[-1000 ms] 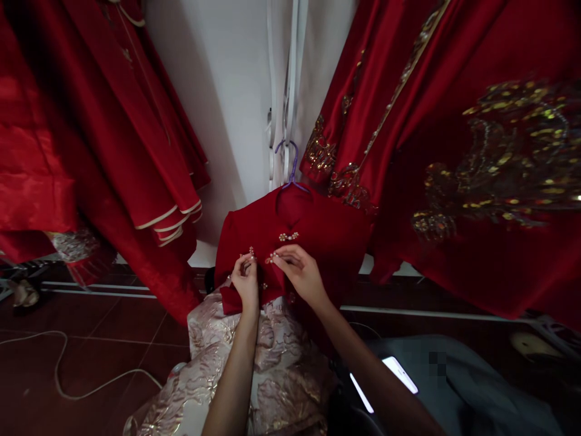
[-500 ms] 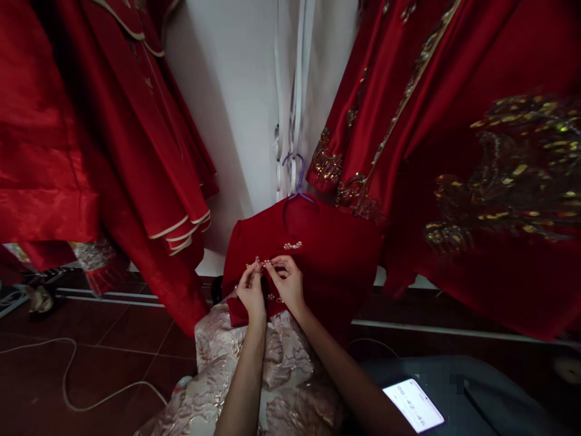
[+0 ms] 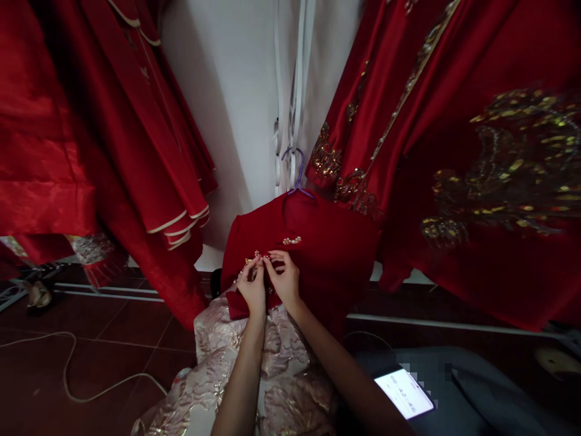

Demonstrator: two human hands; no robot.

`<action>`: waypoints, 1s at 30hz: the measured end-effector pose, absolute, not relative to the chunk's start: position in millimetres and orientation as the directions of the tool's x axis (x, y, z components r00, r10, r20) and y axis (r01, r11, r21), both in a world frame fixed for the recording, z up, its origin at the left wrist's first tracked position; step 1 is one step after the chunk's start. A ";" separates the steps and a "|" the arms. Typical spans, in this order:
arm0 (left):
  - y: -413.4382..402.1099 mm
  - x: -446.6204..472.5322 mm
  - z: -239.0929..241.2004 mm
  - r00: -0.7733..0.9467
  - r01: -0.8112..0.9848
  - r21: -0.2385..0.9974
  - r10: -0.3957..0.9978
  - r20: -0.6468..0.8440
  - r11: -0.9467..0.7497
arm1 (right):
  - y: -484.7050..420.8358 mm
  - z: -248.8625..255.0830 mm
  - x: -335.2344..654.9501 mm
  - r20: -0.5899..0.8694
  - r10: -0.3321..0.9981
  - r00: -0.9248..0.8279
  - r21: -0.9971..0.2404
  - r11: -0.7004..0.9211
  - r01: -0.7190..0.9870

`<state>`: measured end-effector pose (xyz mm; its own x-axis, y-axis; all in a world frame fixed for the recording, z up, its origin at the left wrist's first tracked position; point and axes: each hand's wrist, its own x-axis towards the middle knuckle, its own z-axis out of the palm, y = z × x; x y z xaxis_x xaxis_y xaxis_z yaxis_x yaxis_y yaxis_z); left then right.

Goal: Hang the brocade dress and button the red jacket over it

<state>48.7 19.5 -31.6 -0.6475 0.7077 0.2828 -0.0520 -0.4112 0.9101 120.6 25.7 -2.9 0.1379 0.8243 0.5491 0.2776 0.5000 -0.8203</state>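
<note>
A red jacket (image 3: 327, 248) with a collar hangs on a purple hanger (image 3: 299, 175) before me. My left hand (image 3: 252, 289) pinches at a small beaded fastener (image 3: 256, 255) on the jacket's front, thumb and forefinger together. Close against it, my right hand (image 3: 285, 280) has its thumb and forefinger pinched at the same spot, its other fingers bent. The fingertips hide most of the part between them. Above them sits a pearl-like fastener (image 3: 292, 240). Lower beads lie partly behind my hands. Pale brocade fabric (image 3: 281, 363) is spread beneath my forearms.
Red garments (image 3: 149, 151) hang at the left, and sequinned red garments (image 3: 499, 175) hang at the right. A lit phone (image 3: 405, 392) rests on a dark surface at lower right. A white cable (image 3: 70, 363) runs over the tiled floor.
My two hands' fingertips have come closer together at the fastener, covering more of it. The whole view has shifted slightly, with the garments and phone appearing a little higher.
</note>
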 end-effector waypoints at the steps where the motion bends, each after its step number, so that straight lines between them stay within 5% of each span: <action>1: 19.5 48.6 -31.9 -0.648 -0.043 0.913 0.707 0.284 -0.407 | 26.0 -3.1 120.5 0.544 0.828 0.138 -0.823 0.493 0.283; 11: 26.1 39.1 -37.9 -0.624 0.053 0.908 0.696 0.356 -0.416 | 37.5 2.2 118.8 0.513 0.851 0.111 -0.840 0.472 0.266; 20: 16.4 41.7 -43.7 -0.614 0.037 0.929 0.725 0.311 -0.368 | 32.0 4.9 152.8 0.376 0.910 -0.176 -0.903 0.403 0.151; 24: -16.2 42.2 -48.1 -0.450 0.310 0.900 0.786 0.423 -0.307 | -6.2 9.1 183.5 0.370 0.889 -0.270 -0.858 0.439 0.268; 30: -51.9 46.2 -40.2 -0.217 0.702 0.682 0.851 0.479 -0.205 | -31.5 -2.0 208.8 0.305 0.908 -0.289 -0.719 0.418 0.556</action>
<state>46.2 -51.9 -40.2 -0.2174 0.8507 0.4786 0.7017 -0.2046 0.6825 208.8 -31.5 -2.0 -0.2885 0.9077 0.3047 0.5558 0.4179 -0.7186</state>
